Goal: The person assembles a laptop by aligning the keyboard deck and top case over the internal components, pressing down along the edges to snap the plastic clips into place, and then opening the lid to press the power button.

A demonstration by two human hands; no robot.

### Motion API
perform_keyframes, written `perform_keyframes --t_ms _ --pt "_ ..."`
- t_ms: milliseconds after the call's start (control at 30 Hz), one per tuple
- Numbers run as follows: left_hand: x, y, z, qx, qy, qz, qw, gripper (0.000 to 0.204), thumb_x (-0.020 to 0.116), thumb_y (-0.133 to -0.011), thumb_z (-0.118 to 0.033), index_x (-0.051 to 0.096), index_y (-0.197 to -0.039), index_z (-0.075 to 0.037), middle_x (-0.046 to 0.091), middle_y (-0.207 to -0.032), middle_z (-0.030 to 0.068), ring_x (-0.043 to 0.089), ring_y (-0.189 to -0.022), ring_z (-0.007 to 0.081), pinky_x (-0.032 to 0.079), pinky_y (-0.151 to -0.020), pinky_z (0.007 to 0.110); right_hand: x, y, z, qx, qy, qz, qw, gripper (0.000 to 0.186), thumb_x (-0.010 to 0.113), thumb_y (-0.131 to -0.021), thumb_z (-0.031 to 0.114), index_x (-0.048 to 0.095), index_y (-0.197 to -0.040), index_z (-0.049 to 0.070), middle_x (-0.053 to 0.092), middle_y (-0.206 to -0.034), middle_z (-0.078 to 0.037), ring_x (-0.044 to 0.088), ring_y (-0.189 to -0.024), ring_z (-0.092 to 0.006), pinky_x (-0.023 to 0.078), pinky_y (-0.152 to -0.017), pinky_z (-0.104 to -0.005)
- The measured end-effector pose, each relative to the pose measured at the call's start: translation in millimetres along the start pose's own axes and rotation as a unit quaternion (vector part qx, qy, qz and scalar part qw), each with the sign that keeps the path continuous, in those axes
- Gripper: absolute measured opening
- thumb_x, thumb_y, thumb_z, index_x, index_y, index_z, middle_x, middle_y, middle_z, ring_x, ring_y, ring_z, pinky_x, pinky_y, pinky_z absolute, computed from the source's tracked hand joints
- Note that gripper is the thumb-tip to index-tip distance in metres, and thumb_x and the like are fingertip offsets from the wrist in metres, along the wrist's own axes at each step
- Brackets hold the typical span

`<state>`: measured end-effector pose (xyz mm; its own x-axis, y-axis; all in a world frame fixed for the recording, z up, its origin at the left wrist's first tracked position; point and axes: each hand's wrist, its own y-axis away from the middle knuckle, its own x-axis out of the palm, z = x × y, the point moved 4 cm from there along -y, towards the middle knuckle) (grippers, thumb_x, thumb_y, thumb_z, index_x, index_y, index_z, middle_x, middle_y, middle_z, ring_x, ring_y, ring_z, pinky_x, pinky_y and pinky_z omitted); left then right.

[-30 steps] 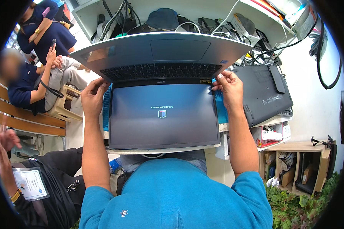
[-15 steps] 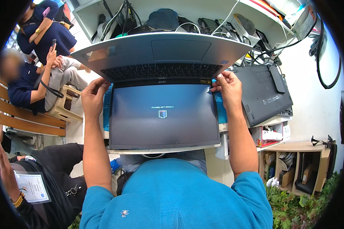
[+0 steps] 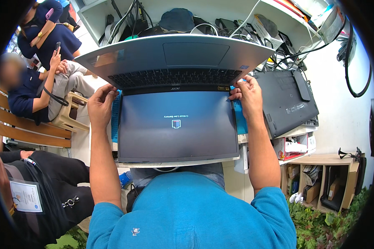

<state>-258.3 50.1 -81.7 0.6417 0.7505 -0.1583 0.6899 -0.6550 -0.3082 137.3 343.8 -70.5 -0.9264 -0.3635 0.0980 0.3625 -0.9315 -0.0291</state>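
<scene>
A silver laptop is opened wide, its screen (image 3: pixel 177 137) lying flat in front of me with a small battery symbol lit. Its keyboard half (image 3: pixel 196 55) stands up at the back. My left hand (image 3: pixel 102 106) grips the laptop's left hinge corner with curled fingers. At the right hinge corner, my right hand (image 3: pixel 249 97) has its fingers closed on the laptop. A blue mat (image 3: pixel 241 118) shows under the laptop at both sides.
A dark laptop (image 3: pixel 284 106) lies underside up at right. Cables and devices crowd the back shelf (image 3: pixel 94 15). Seated and standing people (image 3: pixel 37 95) are at left, one holding a phone. A wooden cubby (image 3: pixel 307 162) is at lower right, near foliage (image 3: pixel 320 228).
My right hand has shifted very slightly on the corner. At lower left, a nearby person's raised hand has gone down and their body has shifted.
</scene>
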Motion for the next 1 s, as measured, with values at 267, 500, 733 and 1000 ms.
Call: perform_keyframes --t_ms 267,500,733,1000 --pt "-0.6 0.9 -1.6 0.004 -0.015 -0.004 1.0 0.019 0.066 -0.106 0.002 0.073 -0.123 0.007 0.077 -0.111 0.011 0.076 -0.102 0.0181 0.063 -0.092 0.031 1.5 -0.1 -0.4 0.002 -0.003 0.003 1.0 0.035 0.064 -0.11 0.014 0.055 -0.136 -0.006 0.067 -0.101 -0.01 0.068 -0.077 -0.0125 0.063 -0.062 -0.0272" --pt "0.5 1.2 -3.7 0.008 -0.022 -0.005 1.0 0.02 0.067 -0.106 0.001 0.073 -0.123 0.008 0.077 -0.112 0.0108 0.075 -0.103 0.0173 0.063 -0.093 0.032 0.4 -1.2 -0.6 0.002 -0.004 -0.001 1.0 0.033 0.063 -0.109 0.013 0.055 -0.135 -0.006 0.066 -0.1 -0.01 0.068 -0.076 -0.0121 0.062 -0.061 -0.0258" --pt "1.0 1.4 -5.2 0.004 -0.03 -0.006 1.0 0.02 0.068 -0.106 0.0 0.074 -0.123 0.007 0.077 -0.111 0.0098 0.075 -0.102 0.0161 0.063 -0.091 0.03 1.8 -0.1 0.5 0.005 -0.013 -0.004 1.0 0.032 0.061 -0.109 0.014 0.055 -0.134 -0.005 0.066 -0.101 -0.01 0.068 -0.076 -0.012 0.062 -0.061 -0.0254" --pt "0.2 1.3 -4.1 0.009 -0.046 -0.003 0.999 0.022 0.069 -0.107 -0.006 0.073 -0.126 0.005 0.079 -0.111 0.0094 0.077 -0.099 0.0166 0.06 -0.084 0.029 -2.3 -6.3 -6.7 0.001 -0.021 -0.003 1.0 0.038 0.061 -0.109 0.014 0.052 -0.14 -0.007 0.068 -0.097 -0.01 0.068 -0.072 -0.0121 0.062 -0.058 -0.027"
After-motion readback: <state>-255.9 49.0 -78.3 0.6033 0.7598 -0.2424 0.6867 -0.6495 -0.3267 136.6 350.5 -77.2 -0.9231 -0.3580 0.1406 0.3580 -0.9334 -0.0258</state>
